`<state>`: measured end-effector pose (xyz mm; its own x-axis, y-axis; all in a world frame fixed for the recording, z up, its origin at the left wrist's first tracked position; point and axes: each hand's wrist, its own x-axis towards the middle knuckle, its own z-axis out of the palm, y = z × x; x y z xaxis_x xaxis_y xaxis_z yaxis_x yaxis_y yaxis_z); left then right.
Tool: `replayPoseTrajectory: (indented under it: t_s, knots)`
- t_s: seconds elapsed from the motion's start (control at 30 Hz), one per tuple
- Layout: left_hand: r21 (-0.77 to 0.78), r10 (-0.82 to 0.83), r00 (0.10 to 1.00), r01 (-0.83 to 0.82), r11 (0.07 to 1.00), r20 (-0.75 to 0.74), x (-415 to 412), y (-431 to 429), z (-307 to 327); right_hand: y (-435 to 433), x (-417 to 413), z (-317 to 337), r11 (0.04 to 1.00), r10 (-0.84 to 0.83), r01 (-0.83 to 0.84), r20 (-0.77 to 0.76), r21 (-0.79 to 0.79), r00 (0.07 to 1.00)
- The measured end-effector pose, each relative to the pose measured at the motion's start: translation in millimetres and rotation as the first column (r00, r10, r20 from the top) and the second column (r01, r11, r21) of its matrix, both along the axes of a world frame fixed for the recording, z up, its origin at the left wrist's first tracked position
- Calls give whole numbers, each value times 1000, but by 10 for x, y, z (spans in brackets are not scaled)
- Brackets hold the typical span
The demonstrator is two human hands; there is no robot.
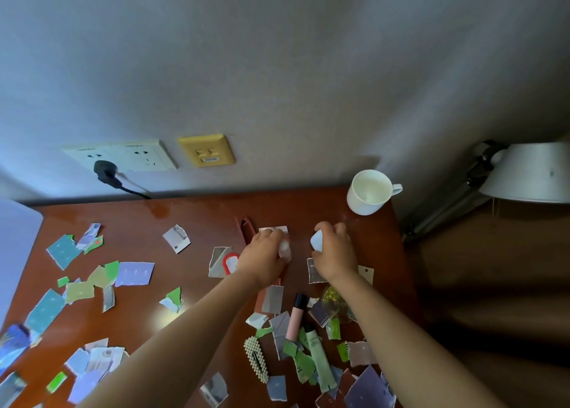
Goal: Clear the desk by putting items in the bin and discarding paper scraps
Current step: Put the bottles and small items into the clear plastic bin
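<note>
1. Nearest the lens, at the bottom edge of the frame, both bare forearms run up toward the middle. Torn paper scraps (pixel 367 389) lie between and beside them on the glossy brown desk (pixel 191 213).
2. At frame centre the left hand (pixel 265 253) has its fingers curled round a whitish lump (pixel 284 249), probably crumpled paper, though it is too blurred to be sure. Just to its right, the right hand (pixel 334 253) pinches a pale scrap (pixel 317 240) between thumb and fingers.
3. The step looks like gathering scraps from the upper middle of the desk. Flat pieces on polished wood resist lifting, so it is better to slide neighbours together, such as the grey scrap (pixel 316 272) under the right wrist and the red-edged piece (pixel 229 261). One pile is quicker to lift than single pieces, with what is already held tucked into the palms.
4. No bin can be recognised. A pale shape (pixel 18 247) at the left edge may be one, but I cannot tell.
5. At lower centre a pearl hair clip (pixel 256 358), a green tube (pixel 320 361) and a pink tube (pixel 294 318) lie tangled among scraps. These need picking out separately.
6. A white mug (pixel 368 191) stands near the right hand, toward the upper right, where a careless sweep could knock it. A lamp (pixel 530 173) crowds the right edge. A black plug (pixel 106 170) and its cord sit at the upper left, well apart from the hands.
</note>
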<state>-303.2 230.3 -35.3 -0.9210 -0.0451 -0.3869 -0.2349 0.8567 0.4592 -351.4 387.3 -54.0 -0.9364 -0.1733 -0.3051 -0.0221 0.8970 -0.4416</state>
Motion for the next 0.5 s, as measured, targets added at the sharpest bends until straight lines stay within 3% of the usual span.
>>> replayPoseTrajectory:
  t_s: [0.1, 0.23, 0.33, 0.5]
  knots:
    - [212, 179, 984, -174, 962, -1, 33, 6, 114, -52, 48, 99, 948, -156, 175, 91, -267, 984]
    - [476, 389, 921, -330, 815, -28, 154, -35, 317, -150, 221, 454, 609, -240, 477, 426, -634, 872]
    - [643, 519, 854, -384, 662, -24, 320, -120, 572, -260, 437, 756, 453, -192, 529, 501, -718, 844]
    - [799, 686, 725, -446, 402, 59, 755, -372, 1147, -666, 802, 1233, 370, -91, 475, 478, -799, 874]
